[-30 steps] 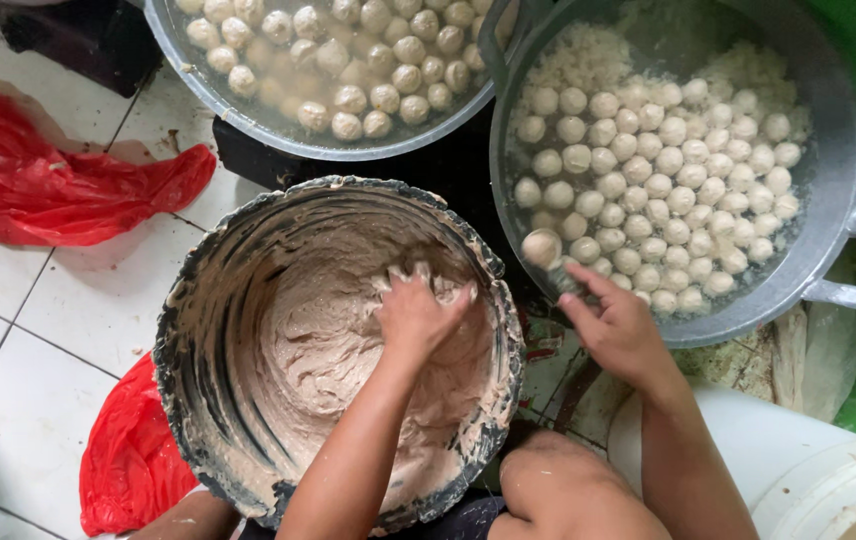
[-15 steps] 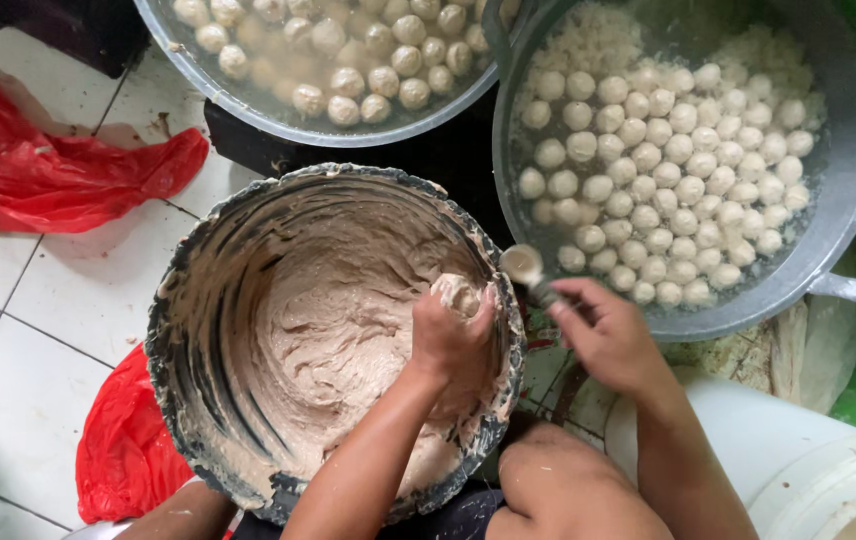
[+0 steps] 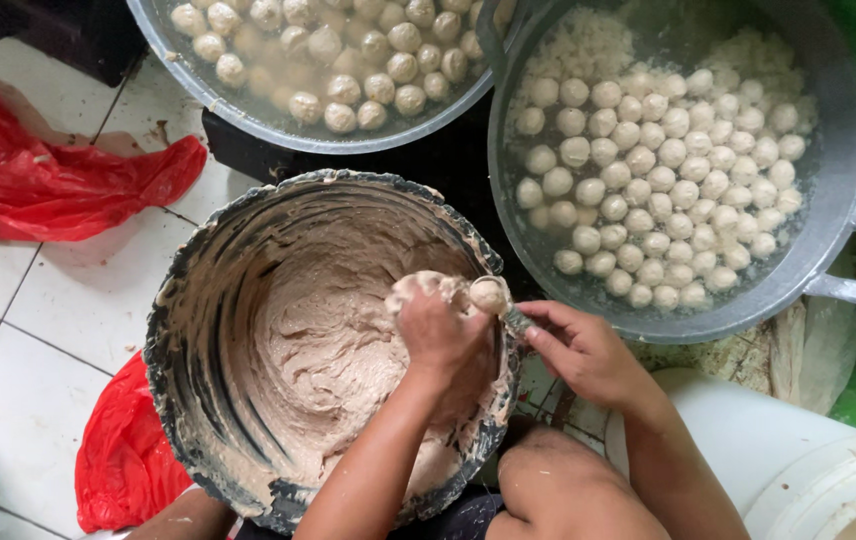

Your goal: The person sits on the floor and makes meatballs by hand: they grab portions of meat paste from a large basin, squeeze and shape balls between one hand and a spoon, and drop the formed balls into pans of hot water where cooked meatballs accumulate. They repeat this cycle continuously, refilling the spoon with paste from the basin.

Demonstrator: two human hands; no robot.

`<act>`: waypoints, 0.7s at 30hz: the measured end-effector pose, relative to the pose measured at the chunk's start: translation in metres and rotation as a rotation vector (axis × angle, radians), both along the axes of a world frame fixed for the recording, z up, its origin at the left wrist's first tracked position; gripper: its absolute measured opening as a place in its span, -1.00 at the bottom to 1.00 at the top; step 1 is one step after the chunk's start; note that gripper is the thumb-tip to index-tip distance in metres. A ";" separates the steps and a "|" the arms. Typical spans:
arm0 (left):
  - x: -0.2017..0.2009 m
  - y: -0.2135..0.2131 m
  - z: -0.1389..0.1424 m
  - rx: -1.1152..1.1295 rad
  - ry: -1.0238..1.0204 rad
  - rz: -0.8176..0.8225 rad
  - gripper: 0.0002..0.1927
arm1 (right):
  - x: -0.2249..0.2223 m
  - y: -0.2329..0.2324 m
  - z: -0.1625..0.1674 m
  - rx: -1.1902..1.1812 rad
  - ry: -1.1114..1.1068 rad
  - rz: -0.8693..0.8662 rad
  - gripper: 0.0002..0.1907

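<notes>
My left hand (image 3: 440,335) is closed around a lump of pale pink-brown paste, squeezed out at the top of the fist, over the right rim of a smeared bucket (image 3: 180,330) holding more paste (image 3: 323,360). My right hand (image 3: 583,350) grips a spoon (image 3: 514,318) whose bowl carries a freshly shaped ball (image 3: 489,294) right beside the fist. Beyond the hands, a grey metal pot (image 3: 838,190) holds water and several floating pale balls (image 3: 638,170).
A second basin (image 3: 248,112) of balls in cloudy water sits at the top. Red plastic bags lie on the white tile floor at the left (image 3: 38,180) and lower left (image 3: 118,460). A white bucket (image 3: 808,470) stands at the lower right. My knee (image 3: 558,490) is below the hands.
My left hand came up out of the paste with a lump and squeezed it. My right hand brought the spoon from the pot's edge to the fist and scooped off a ball.
</notes>
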State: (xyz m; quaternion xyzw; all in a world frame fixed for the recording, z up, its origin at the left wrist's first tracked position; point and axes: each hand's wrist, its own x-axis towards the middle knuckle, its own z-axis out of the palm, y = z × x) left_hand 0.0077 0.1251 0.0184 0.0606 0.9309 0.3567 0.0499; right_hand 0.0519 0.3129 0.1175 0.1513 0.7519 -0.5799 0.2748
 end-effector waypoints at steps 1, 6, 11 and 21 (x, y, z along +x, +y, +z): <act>0.000 -0.002 0.001 -0.014 0.003 0.027 -0.71 | -0.002 0.003 0.001 -0.028 0.007 -0.027 -0.59; 0.008 -0.007 0.002 0.289 0.114 0.088 -0.78 | -0.010 0.018 0.007 0.390 0.223 -0.114 -0.57; 0.012 -0.001 0.000 0.441 0.058 0.117 -0.83 | -0.008 0.019 0.005 0.498 0.308 -0.111 -0.59; 0.012 0.005 0.004 0.333 0.124 0.005 -0.89 | 0.009 -0.006 -0.012 0.012 0.015 0.014 -0.56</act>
